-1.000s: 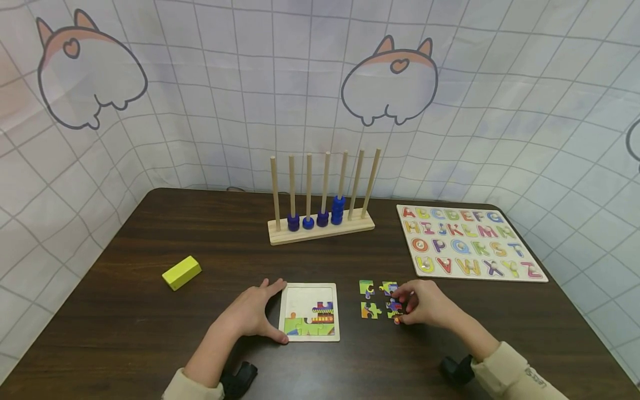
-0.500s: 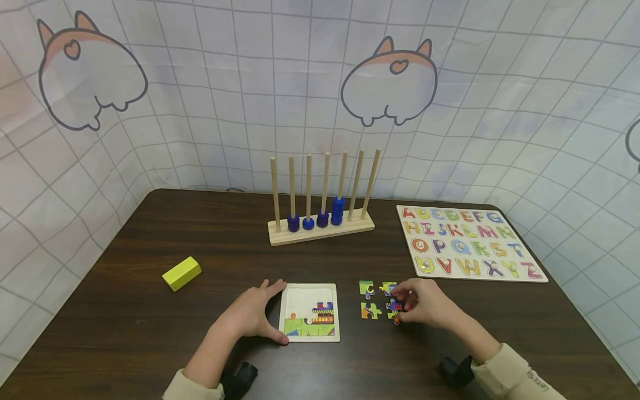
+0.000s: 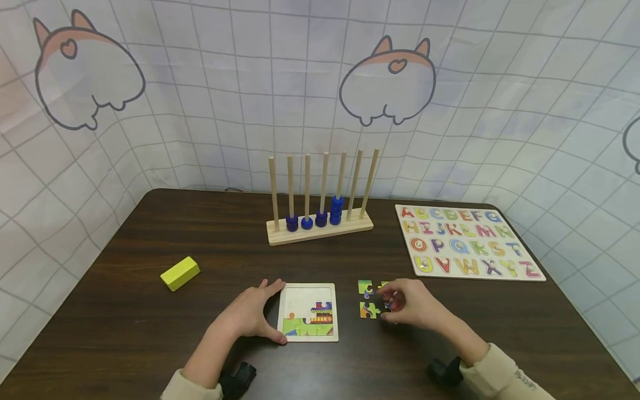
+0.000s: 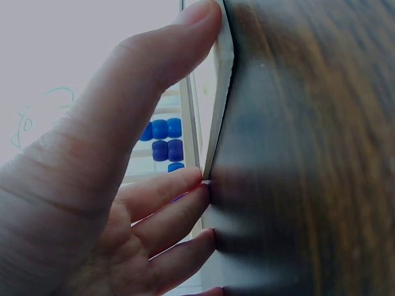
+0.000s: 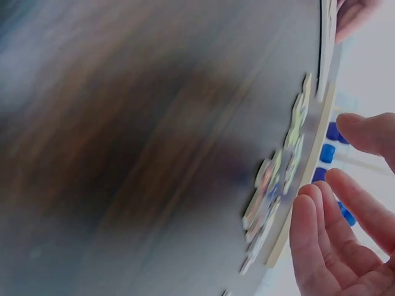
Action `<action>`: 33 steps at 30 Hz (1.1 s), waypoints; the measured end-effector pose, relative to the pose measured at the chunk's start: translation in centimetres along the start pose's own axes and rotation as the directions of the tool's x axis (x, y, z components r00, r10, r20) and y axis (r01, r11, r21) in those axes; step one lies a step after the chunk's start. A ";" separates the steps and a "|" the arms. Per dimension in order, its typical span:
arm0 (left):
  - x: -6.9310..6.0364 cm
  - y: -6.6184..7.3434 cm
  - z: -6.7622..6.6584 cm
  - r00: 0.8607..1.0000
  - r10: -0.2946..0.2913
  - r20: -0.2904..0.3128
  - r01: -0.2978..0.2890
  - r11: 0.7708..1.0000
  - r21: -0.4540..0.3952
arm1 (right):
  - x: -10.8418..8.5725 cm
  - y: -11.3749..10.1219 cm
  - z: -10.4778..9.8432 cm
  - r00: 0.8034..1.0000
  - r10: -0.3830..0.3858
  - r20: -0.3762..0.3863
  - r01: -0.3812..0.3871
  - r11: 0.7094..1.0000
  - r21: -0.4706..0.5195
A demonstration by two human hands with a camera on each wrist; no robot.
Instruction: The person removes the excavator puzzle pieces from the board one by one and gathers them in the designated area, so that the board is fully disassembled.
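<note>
A square puzzle tray point(image 3: 336, 311) has colourful pieces fitted along its bottom and right side. My left hand point(image 3: 247, 314) holds its left edge, thumb at the near corner and fingers at the far one. The left wrist view has the thumb point(image 4: 166, 55) over the tray edge point(image 4: 220, 98). Right of the tray lie loose pieces, among them a green one point(image 3: 364, 287) and an orange-green one point(image 3: 368, 310). My right hand point(image 3: 417, 304) hovers over the right-hand pieces, partly covering them. In the right wrist view its thumb and fingers point(image 5: 336, 237) stand apart beside the pieces point(image 5: 262, 191), holding nothing visible.
Behind stands a wooden peg rack point(image 3: 320, 234) with blue and purple beads. A letter board point(image 3: 470, 241) lies at the right, a yellow block point(image 3: 180, 273) at the left. Beyond the dark table point(image 3: 225, 222) hangs a white gridded cloth point(image 3: 225, 111).
My right hand has shifted left over the loose pieces, covering more of the right-hand ones. My left hand keeps its place at the tray.
</note>
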State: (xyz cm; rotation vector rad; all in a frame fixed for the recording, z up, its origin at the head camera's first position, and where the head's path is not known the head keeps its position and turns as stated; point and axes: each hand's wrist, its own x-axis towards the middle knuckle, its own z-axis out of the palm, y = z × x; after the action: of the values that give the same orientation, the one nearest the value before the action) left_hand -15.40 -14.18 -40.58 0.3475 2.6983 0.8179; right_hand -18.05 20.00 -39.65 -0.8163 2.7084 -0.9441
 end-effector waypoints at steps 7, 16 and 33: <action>0.0 0.0 0.0 1.000 0.017 0.004 -0.017 1.000 0.000 | 0.6 -0.9 0.7 1.000 -0.018 0.010 0.017 1.000 0.022; 0.0 0.0 0.0 1.000 0.012 -0.002 -0.012 1.000 0.005 | 1.6 -2.4 1.7 0.998 -0.051 0.029 0.049 0.997 0.056; 0.0 0.0 0.0 1.000 0.007 -0.005 -0.007 1.000 0.017 | 3.6 -4.9 3.3 0.994 -0.050 0.094 0.044 0.997 0.071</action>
State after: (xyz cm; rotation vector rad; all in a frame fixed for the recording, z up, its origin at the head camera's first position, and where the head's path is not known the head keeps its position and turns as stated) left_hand -15.44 -14.15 -40.55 0.3598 2.7115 0.7997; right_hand -17.84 13.17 -39.12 -0.8917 2.5709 -0.9759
